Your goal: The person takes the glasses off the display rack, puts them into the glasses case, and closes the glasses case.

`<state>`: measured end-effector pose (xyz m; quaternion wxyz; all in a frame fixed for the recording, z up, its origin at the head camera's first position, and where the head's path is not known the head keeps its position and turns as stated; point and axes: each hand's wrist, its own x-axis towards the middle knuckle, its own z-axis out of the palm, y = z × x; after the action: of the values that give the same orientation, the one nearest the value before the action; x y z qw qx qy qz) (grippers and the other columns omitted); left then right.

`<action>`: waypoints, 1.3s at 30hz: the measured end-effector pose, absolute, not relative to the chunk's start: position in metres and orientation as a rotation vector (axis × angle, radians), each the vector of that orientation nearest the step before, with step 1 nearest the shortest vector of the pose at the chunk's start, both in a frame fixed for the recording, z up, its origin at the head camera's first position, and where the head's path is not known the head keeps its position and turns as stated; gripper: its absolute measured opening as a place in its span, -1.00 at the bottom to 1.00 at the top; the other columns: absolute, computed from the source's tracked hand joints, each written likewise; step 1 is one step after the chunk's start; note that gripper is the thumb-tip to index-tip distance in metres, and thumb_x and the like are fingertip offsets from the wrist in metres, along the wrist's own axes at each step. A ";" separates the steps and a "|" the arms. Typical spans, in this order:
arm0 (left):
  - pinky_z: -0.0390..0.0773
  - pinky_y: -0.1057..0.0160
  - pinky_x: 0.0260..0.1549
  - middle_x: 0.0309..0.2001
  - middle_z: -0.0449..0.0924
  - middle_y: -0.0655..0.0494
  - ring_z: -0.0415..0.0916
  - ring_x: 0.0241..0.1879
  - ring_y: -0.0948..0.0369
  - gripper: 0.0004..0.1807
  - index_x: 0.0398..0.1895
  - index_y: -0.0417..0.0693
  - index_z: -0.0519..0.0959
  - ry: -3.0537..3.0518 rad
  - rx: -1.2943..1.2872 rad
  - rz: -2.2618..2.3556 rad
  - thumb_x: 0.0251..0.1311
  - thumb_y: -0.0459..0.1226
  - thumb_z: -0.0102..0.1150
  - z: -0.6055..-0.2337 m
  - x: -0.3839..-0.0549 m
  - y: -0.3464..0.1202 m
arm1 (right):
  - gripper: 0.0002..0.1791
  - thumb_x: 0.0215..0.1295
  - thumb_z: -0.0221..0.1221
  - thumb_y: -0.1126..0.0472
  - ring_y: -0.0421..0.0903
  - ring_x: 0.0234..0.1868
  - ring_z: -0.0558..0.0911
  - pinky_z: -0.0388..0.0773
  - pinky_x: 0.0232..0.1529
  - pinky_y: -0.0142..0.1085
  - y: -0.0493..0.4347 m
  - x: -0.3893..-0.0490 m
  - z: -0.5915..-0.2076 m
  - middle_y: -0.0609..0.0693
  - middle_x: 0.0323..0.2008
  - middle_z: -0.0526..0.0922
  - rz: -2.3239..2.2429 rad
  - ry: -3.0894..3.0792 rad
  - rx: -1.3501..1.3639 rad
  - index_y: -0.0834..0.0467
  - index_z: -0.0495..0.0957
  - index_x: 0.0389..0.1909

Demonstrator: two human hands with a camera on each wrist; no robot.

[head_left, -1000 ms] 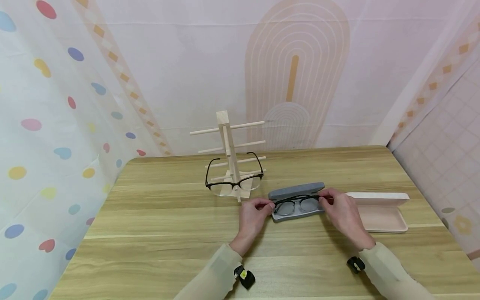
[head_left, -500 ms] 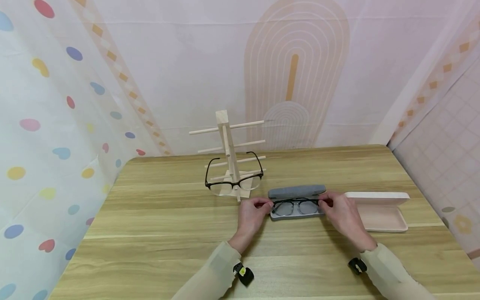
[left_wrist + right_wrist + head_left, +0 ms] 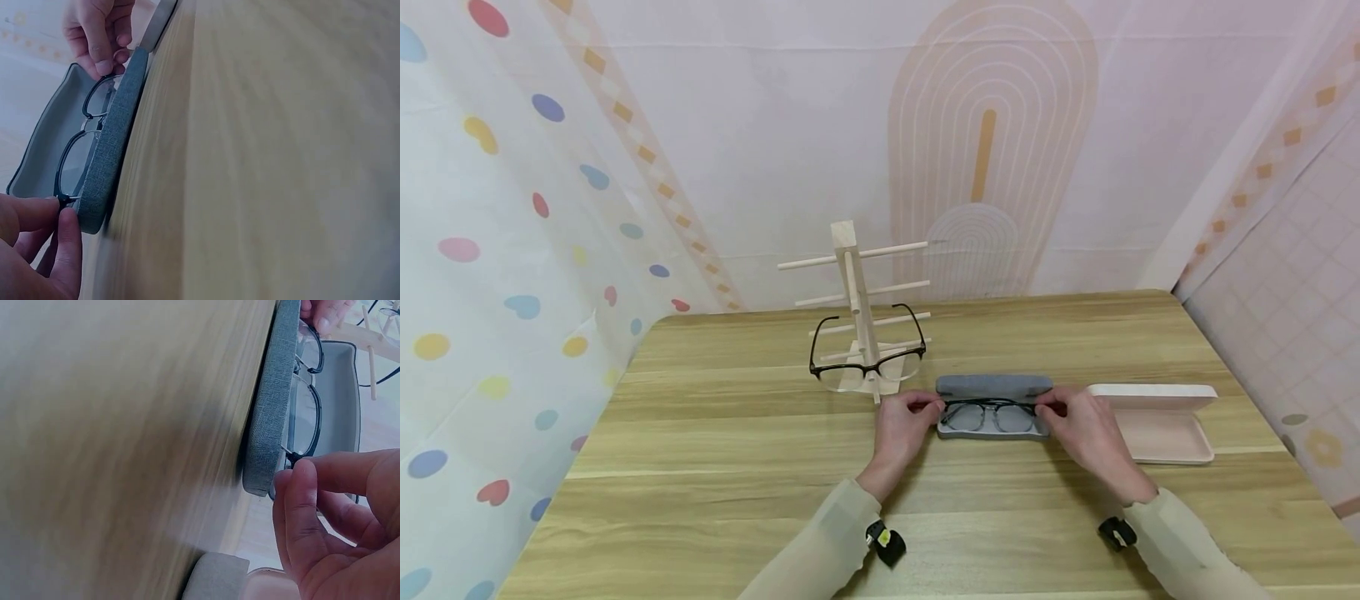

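Note:
Black-topped eyeglasses (image 3: 991, 415) with thin-rimmed lenses lie in the grey glasses case (image 3: 970, 435), whose lid is raised at the back. At their left end corner my left hand (image 3: 904, 429) pinches the frame between thumb and forefinger. My right hand (image 3: 1084, 427) pinches the opposite corner the same way. Both wrist views show the frame (image 3: 67, 165) partly down inside the case; its lower part is hidden behind the case's front wall (image 3: 269, 419). The glasses' temples look folded behind the lenses.
A wooden display stand (image 3: 861, 308) with several pegs rises behind the left hand, with another pair of black half-rim glasses (image 3: 868, 369) hung low on it. Right of the right hand an open pale pink case (image 3: 1168, 437) lies on the wooden table (image 3: 715, 467).
The grey case has turned a little to sit squarer, and its lid has tilted further back. The glasses have come level, both hands keeping their pinch.

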<state>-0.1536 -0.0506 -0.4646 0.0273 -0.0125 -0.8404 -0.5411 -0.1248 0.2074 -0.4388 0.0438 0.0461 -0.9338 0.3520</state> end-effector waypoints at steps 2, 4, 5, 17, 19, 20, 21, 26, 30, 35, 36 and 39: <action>0.59 0.32 -0.35 -0.36 0.78 0.09 0.58 -0.41 0.35 -0.92 -0.34 -0.14 0.82 -2.596 -0.057 -1.660 0.17 -0.33 0.39 -0.465 -0.154 -0.051 | -0.86 0.34 0.27 0.39 -0.20 -0.65 0.37 0.24 -0.69 -0.39 0.208 -0.124 -0.438 0.07 -0.36 0.72 1.079 -2.866 0.145 0.32 0.76 -0.17; 0.59 0.33 -0.35 -0.35 0.79 0.07 0.59 -0.41 0.34 -0.91 -0.33 -0.16 0.82 -2.600 -0.071 -1.650 0.17 -0.33 0.38 -0.466 -0.155 -0.051 | -0.85 0.34 0.27 0.39 -0.20 -0.65 0.37 0.24 -0.70 -0.39 0.208 -0.123 -0.438 0.03 -0.41 0.69 1.080 -2.877 0.152 0.33 0.76 -0.15; 0.59 0.32 -0.35 -0.34 0.79 0.06 0.59 -0.41 0.33 -0.90 -0.32 -0.16 0.82 -2.602 -0.078 -1.645 0.17 -0.33 0.38 -0.466 -0.155 -0.051 | -0.83 0.34 0.26 0.38 -0.20 -0.66 0.36 0.24 -0.70 -0.39 0.208 -0.123 -0.438 0.01 -0.45 0.66 1.080 -2.884 0.155 0.33 0.76 -0.13; 0.63 0.23 -0.24 -0.24 0.80 -0.01 0.68 -0.24 0.15 -0.86 -0.24 -0.18 0.82 -2.640 -0.158 -1.553 0.21 -0.33 0.38 -0.466 -0.156 -0.052 | -0.75 0.33 0.24 0.37 -0.06 -0.36 0.50 0.40 -0.43 -0.26 0.209 -0.117 -0.441 0.22 -0.09 0.74 0.972 -2.900 0.215 0.30 0.76 -0.03; 0.64 0.22 -0.23 -0.23 0.80 -0.03 0.69 -0.23 0.11 -0.86 -0.23 -0.21 0.82 -2.635 -0.184 -1.539 0.20 -0.35 0.37 -0.467 -0.156 -0.051 | -0.75 0.34 0.24 0.37 -0.02 -0.28 0.53 0.43 -0.36 -0.22 0.209 -0.117 -0.441 0.23 -0.08 0.75 0.949 -2.903 0.235 0.30 0.76 -0.03; 0.64 0.22 -0.23 -0.23 0.80 -0.04 0.69 -0.21 0.10 -0.86 -0.23 -0.22 0.82 -2.633 -0.195 -1.534 0.19 -0.36 0.37 -0.467 -0.156 -0.051 | -0.76 0.34 0.25 0.37 -0.01 -0.25 0.53 0.44 -0.33 -0.21 0.209 -0.116 -0.441 0.23 -0.09 0.75 0.937 -2.905 0.244 0.31 0.76 -0.03; 0.64 0.22 -0.23 -0.22 0.80 -0.04 0.69 -0.21 0.09 -0.85 -0.23 -0.22 0.82 -2.634 -0.203 -1.528 0.19 -0.37 0.36 -0.468 -0.156 -0.051 | -0.76 0.34 0.25 0.37 -0.01 -0.24 0.54 0.44 -0.31 -0.20 0.209 -0.116 -0.441 0.23 -0.09 0.75 0.932 -2.907 0.253 0.31 0.76 -0.04; 0.62 0.25 -0.24 -0.22 0.80 -0.03 0.69 -0.22 0.12 -0.84 -0.21 -0.21 0.82 -2.652 -0.219 -1.491 0.18 -0.38 0.34 -0.468 -0.157 -0.051 | -0.75 0.35 0.23 0.38 -0.03 -0.28 0.50 0.38 -0.40 -0.26 0.208 -0.117 -0.441 0.23 -0.11 0.74 0.941 -2.928 0.269 0.35 0.74 -0.02; 0.62 0.27 -0.25 -0.20 0.80 -0.02 0.67 -0.24 0.17 -0.83 -0.20 -0.19 0.82 -2.671 -0.217 -1.468 0.19 -0.37 0.33 -0.468 -0.157 -0.051 | -0.74 0.35 0.22 0.38 -0.03 -0.27 0.49 0.36 -0.39 -0.26 0.208 -0.117 -0.441 0.23 -0.11 0.74 0.938 -2.936 0.278 0.36 0.73 -0.01; 0.63 0.26 -0.22 -0.15 0.79 -0.05 0.67 -0.20 0.17 -0.81 -0.16 -0.21 0.81 -2.688 -0.197 -1.495 0.21 -0.37 0.31 -0.466 -0.155 -0.050 | -0.73 0.35 0.22 0.37 -0.04 -0.27 0.48 0.36 -0.39 -0.26 0.208 -0.117 -0.441 0.22 -0.12 0.74 0.935 -2.942 0.287 0.36 0.73 0.00; 0.63 0.26 -0.22 -0.15 0.79 -0.05 0.67 -0.20 0.17 -0.80 -0.15 -0.21 0.81 -2.690 -0.195 -1.503 0.21 -0.37 0.31 -0.466 -0.155 -0.050 | -0.73 0.35 0.22 0.37 -0.03 -0.27 0.48 0.35 -0.39 -0.26 0.208 -0.116 -0.441 0.22 -0.12 0.73 0.937 -2.944 0.286 0.37 0.72 0.01; 0.63 0.26 -0.22 -0.14 0.79 -0.04 0.66 -0.19 0.18 -0.79 -0.13 -0.21 0.81 -2.702 -0.187 -1.518 0.23 -0.36 0.30 -0.464 -0.153 -0.050 | -0.72 0.36 0.22 0.36 -0.04 -0.29 0.47 0.35 -0.41 -0.27 0.208 -0.116 -0.441 0.22 -0.13 0.72 0.938 -2.947 0.285 0.37 0.72 0.02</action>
<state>-0.1530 -0.0504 -0.4642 0.0184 -0.0602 -0.8701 -0.4889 -0.1156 0.2082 -0.4414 0.0180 0.0918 -0.9488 0.3018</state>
